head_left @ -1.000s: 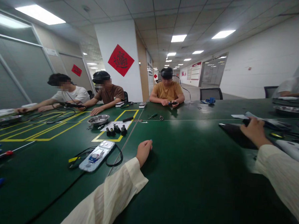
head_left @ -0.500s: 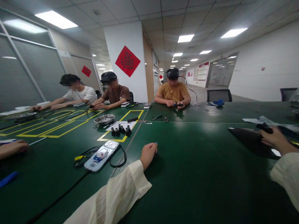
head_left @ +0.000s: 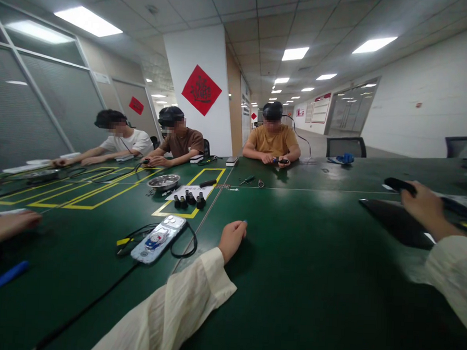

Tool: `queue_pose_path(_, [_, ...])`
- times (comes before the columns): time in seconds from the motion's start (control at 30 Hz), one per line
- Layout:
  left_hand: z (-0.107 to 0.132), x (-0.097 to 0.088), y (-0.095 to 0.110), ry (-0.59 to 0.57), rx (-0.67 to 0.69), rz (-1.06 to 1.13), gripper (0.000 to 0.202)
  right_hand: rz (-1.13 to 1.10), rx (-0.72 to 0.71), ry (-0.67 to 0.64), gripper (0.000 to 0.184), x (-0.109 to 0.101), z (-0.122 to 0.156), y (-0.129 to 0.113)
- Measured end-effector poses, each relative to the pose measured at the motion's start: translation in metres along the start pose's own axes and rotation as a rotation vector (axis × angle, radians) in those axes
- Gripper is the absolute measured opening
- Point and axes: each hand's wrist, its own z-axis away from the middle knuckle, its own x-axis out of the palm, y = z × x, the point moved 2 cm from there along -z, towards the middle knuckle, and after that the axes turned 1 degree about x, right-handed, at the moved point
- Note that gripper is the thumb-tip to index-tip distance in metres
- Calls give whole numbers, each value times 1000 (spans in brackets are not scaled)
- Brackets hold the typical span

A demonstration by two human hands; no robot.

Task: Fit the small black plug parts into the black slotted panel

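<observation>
My left hand (head_left: 232,240) rests on the green table (head_left: 290,282), its fingers curled closed. A tiny bluish spot shows at its fingertips; I cannot tell whether it is a held thing or a nail. Left of it lies a phone (head_left: 159,239) in a pale case with a cartoon figure, a black cable (head_left: 192,246) looped around it. At the far right, my right hand (head_left: 423,206) is wrapped round a long black object (head_left: 399,185) with a rounded end, raised above the table. Below it lies a flat black sheet-like piece (head_left: 391,222).
Several short black cylindrical parts (head_left: 191,199) stand on a white paper inside yellow tape, beside a metal bowl (head_left: 163,182). A green-handled tool (head_left: 249,179) lies farther back. Three people sit across the table. Another person's hand (head_left: 9,227) rests at the left edge.
My right hand has lifted the black object upward from the flat black piece, which now lies in fuller view. My left hand stays in place.
</observation>
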Motion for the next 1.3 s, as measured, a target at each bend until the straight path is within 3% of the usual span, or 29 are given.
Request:
queue_pose_path(0.13, [-1,0,0,24,0,2,40,-215,-148,-185,42,-9,35,-66])
queue_pose_path(0.27, [-1,-1,-1,25,4,4,40,-586,-409,-397,38,-28,122,-142])
queue_pose_path(0.33, [-1,-1,-2,23,10,2,40,-693,-481,-572,39,-43,172,-170])
queue_pose_path(0.47, [0,0,-2,21,23,-15,40,-812,-601,-778,44,-72,249,-200])
queue_pose_path(0.63, [1,0,1,6,65,-9,40,-773,-697,-912,55,-76,282,-206])
queue_pose_path(0.9, [2,2,2,-20,77,-7,39,-676,-786,-919,67,-69,273,-198])
queue_pose_path(0.97, [2,2,3,-22,73,-10,39,-647,-796,-852,67,-57,255,-192])
queue_pose_path(1.03, [3,2,3,-25,72,-13,39,-581,-756,-689,64,-38,222,-179])
queue_pose_path(1.13, [4,1,4,-27,75,-18,40,-320,-585,-391,67,-7,150,-141])
queue_pose_path(1.23, [4,1,4,-31,78,-19,40,-34,-220,-389,75,18,86,-79])
queue_pose_path(1.3, [3,2,2,-35,82,-22,41,51,11,-354,84,28,63,-35])
